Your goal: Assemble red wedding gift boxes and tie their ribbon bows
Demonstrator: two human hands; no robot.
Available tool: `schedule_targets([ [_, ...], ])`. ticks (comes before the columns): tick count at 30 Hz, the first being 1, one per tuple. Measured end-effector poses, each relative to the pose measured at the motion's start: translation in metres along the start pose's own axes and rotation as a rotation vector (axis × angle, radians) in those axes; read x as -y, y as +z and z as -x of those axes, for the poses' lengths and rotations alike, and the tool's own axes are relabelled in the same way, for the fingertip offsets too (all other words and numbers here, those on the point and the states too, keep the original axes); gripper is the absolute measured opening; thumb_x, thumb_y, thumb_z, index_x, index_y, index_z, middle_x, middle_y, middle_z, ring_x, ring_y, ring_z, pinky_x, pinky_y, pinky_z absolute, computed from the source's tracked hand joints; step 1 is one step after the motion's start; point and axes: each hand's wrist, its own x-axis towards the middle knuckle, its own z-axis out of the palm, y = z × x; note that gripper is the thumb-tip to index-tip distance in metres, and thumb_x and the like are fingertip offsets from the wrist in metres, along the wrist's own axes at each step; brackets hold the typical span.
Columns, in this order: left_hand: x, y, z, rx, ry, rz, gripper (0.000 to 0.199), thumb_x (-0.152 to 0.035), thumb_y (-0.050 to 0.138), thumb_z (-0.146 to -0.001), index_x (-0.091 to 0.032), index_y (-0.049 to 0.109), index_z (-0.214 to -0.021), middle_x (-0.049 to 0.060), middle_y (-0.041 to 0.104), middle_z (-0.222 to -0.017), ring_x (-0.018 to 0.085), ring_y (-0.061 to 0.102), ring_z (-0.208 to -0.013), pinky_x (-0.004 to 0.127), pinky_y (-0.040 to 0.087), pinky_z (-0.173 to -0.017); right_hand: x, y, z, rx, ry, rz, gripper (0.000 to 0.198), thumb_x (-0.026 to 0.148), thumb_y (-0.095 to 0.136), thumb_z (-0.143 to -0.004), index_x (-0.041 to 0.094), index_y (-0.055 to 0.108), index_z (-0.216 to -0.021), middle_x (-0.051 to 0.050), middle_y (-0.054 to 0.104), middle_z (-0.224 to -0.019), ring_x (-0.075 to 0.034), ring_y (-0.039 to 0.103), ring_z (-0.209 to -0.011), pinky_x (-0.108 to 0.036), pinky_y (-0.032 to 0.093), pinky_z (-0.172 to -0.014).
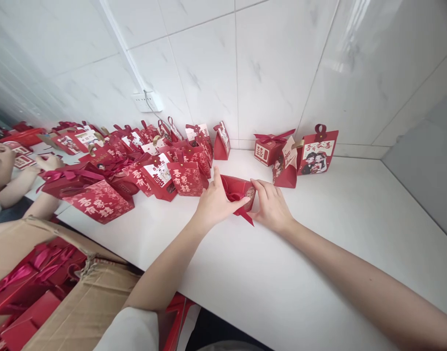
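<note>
A small red gift box (237, 183) with a dark red ribbon (250, 217) is between my two hands, over the white table. My left hand (219, 200) grips its left side, the index finger pointing up and the thumb stretched across the ribbon. On the right side, my right hand (272, 202) has its fingertips and thumb on the patterned edge. Part of the box is hidden behind my left thumb. Just left stands a red box with white lettering (187, 179). Behind my right hand is a triangular red box (286, 168).
Several red gift boxes crowd the left of the table (355, 204). A bride-and-groom box (317, 151) and a ribboned box (270, 150) stand by the tiled wall (274, 63). An open carton (82, 292) holds more red boxes. Another person's hands (50, 162) are far left.
</note>
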Motion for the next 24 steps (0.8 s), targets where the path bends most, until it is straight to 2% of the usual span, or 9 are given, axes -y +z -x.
schedule_targets([
  [3,0.003,-0.010,0.005,-0.006,-0.021,-0.034,0.118,-0.064,0.069,-0.067,-0.018,0.004,-0.154,0.022,0.036,-0.151,0.039,0.048,-0.128,0.044,0.041,-0.098,-0.003,0.000,0.002,0.124,-0.055,-0.111,0.099,0.054,0.072,-0.075,0.024,0.015,-0.151,-0.017,0.041,-0.143,-0.039,0.042,-0.130,-0.058,0.039,-0.104],
  [6,0.007,-0.036,0.012,0.030,-0.047,-0.085,0.108,-0.061,0.072,-0.065,-0.023,0.021,-0.153,0.018,0.044,-0.145,0.039,0.051,-0.124,0.045,0.041,-0.097,-0.009,-0.002,0.007,0.318,-0.117,-0.263,0.091,0.053,0.067,-0.081,0.027,0.015,-0.151,-0.014,0.040,-0.146,-0.033,0.047,-0.129,-0.053,0.045,-0.103],
  [9,0.011,-0.077,0.028,0.056,-0.061,-0.118,0.095,-0.061,0.071,-0.065,-0.028,0.037,-0.146,0.013,0.053,-0.136,0.037,0.053,-0.120,0.044,0.041,-0.097,-0.012,-0.006,0.013,0.397,-0.051,-0.311,0.075,0.048,0.056,-0.090,0.028,0.017,-0.151,-0.012,0.046,-0.141,-0.030,0.056,-0.118,-0.050,0.053,-0.093],
  [11,0.011,-0.108,0.047,0.036,-0.049,-0.144,0.088,-0.060,0.071,-0.066,-0.030,0.043,-0.143,0.009,0.057,-0.131,0.034,0.055,-0.117,0.042,0.042,-0.098,-0.014,-0.008,0.016,0.413,-0.021,-0.294,0.070,0.047,0.053,-0.091,0.029,0.021,-0.150,-0.011,0.054,-0.133,-0.030,0.058,-0.115,-0.047,0.057,-0.085],
  [15,0.012,-0.167,0.106,-0.113,-0.064,-0.259,0.079,-0.055,0.070,-0.069,-0.032,0.045,-0.140,0.003,0.058,-0.129,0.029,0.056,-0.115,0.038,0.043,-0.098,-0.020,-0.008,0.020,0.444,-0.017,-0.249,0.062,0.048,0.049,-0.092,0.030,0.028,-0.147,-0.009,0.060,-0.126,-0.030,0.062,-0.107,-0.046,0.059,-0.080],
  [18,0.024,-0.204,0.155,-0.303,-0.215,-0.489,0.075,-0.054,0.067,-0.072,-0.033,0.044,-0.140,0.001,0.059,-0.126,0.027,0.059,-0.106,0.037,0.046,-0.094,-0.023,-0.005,0.021,0.448,-0.041,-0.226,0.054,0.048,0.047,-0.094,0.031,0.034,-0.144,-0.008,0.061,-0.125,-0.030,0.061,-0.109,-0.049,0.056,-0.087],
  [20,0.039,-0.226,0.186,-0.428,-0.368,-0.687,0.075,-0.057,0.064,-0.073,-0.036,0.041,-0.141,0.000,0.060,-0.124,0.025,0.061,-0.102,0.037,0.049,-0.091,-0.025,-0.002,0.023,0.453,-0.048,-0.215,0.052,0.048,0.046,-0.094,0.031,0.036,-0.142,-0.008,0.062,-0.125,-0.031,0.060,-0.113,-0.050,0.055,-0.089],
  [22,0.061,-0.249,0.214,-0.535,-0.607,-0.895,0.080,-0.067,0.059,-0.071,-0.038,0.038,-0.142,0.004,0.057,-0.129,0.030,0.061,-0.105,0.043,0.049,-0.090,-0.026,-0.001,0.024,0.456,-0.037,-0.211,0.053,0.049,0.047,-0.094,0.031,0.036,-0.143,-0.008,0.062,-0.126,-0.031,0.059,-0.114,-0.048,0.056,-0.087],
  [24,0.090,-0.273,0.240,-0.553,-0.860,-0.987,0.089,-0.078,0.052,-0.069,-0.036,0.033,-0.145,0.010,0.052,-0.134,0.035,0.058,-0.111,0.049,0.049,-0.091,-0.028,0.000,0.026,0.464,-0.012,-0.215,0.056,0.050,0.048,-0.093,0.031,0.035,-0.144,-0.007,0.062,-0.126,-0.030,0.060,-0.114,-0.044,0.058,-0.082],
])
